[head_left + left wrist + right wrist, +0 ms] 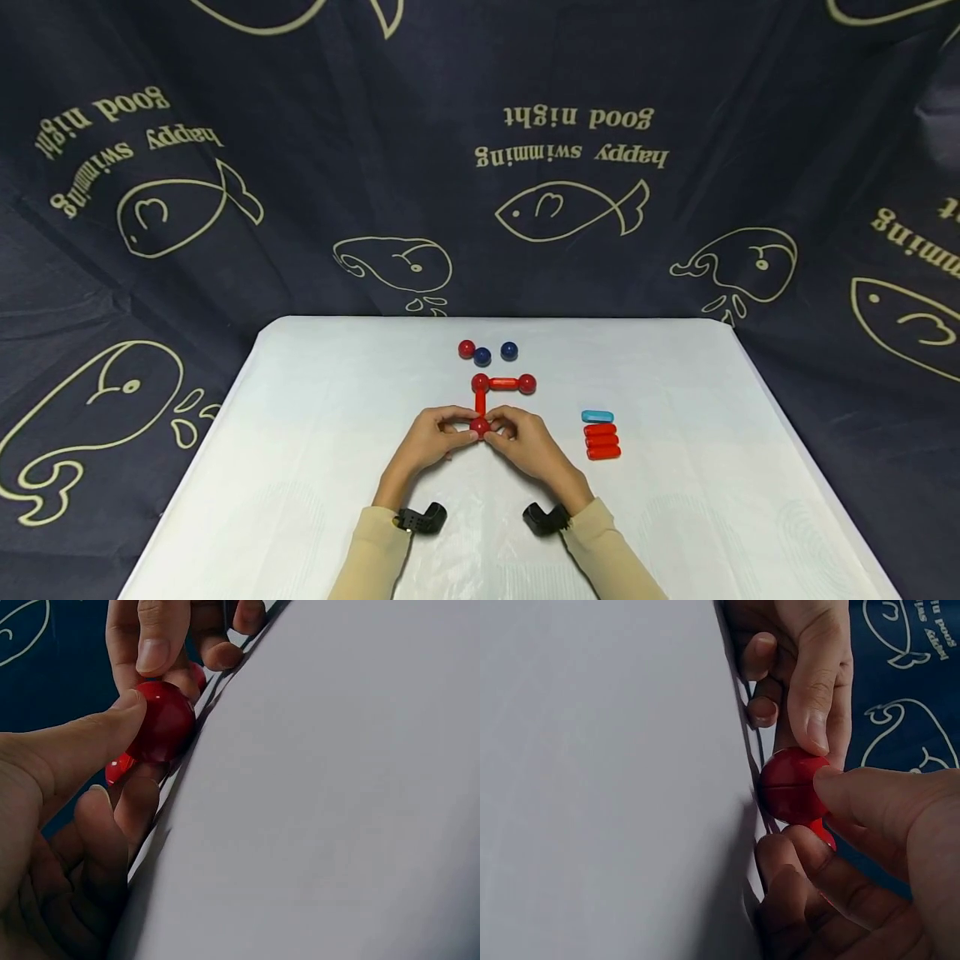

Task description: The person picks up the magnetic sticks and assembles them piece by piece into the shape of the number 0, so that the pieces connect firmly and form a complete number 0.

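Note:
Both hands meet at a glossy red ball [479, 428] at the near end of a joined piece on the table. My left hand [429, 437] pinches this ball from the left, its thumb on the ball in the left wrist view. From the right, my right hand [531, 442] pinches the same ball with thumb and fingers. A red rod [480, 402] runs from it to a second red ball [480, 382]. There a horizontal red rod [503, 384] leads right to a third red ball [527, 384]. Fingers partly hide the near ball and rod end.
Behind the joined piece lie a loose red ball [467, 349] and two dark blue balls, one [482, 357] beside it, the other [509, 351] farther right. Right of the hands, a light blue rod [597, 416] lies above three red rods [602, 442] on the white table [300, 467].

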Demonstrator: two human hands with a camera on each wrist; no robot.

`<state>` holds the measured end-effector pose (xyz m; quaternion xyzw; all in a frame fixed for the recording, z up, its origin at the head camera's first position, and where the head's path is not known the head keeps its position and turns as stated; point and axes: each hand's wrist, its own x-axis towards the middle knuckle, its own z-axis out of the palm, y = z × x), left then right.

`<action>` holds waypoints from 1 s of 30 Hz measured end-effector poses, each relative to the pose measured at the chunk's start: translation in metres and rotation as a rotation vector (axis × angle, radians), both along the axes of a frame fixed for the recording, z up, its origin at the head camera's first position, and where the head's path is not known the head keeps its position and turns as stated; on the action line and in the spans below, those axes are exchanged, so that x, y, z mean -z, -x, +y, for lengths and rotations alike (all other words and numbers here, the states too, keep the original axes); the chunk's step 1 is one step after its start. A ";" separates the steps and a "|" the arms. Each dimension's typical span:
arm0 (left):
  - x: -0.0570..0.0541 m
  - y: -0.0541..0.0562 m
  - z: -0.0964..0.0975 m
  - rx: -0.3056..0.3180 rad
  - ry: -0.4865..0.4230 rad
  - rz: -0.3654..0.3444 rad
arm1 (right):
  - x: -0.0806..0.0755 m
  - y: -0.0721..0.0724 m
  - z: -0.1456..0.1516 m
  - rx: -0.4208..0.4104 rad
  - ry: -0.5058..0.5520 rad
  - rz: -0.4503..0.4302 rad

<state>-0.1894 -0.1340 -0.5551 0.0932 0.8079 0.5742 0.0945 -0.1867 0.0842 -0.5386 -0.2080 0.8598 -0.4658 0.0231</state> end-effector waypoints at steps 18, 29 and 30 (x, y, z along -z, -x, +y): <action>-0.004 -0.002 0.000 -0.029 0.004 0.009 | -0.010 -0.009 0.020 0.002 -0.026 0.026; -0.003 -0.003 0.001 -0.043 -0.013 -0.006 | -0.022 -0.006 0.046 0.095 -0.015 0.021; -0.002 -0.003 0.001 -0.044 -0.014 -0.004 | -0.023 -0.005 0.050 0.103 -0.008 0.020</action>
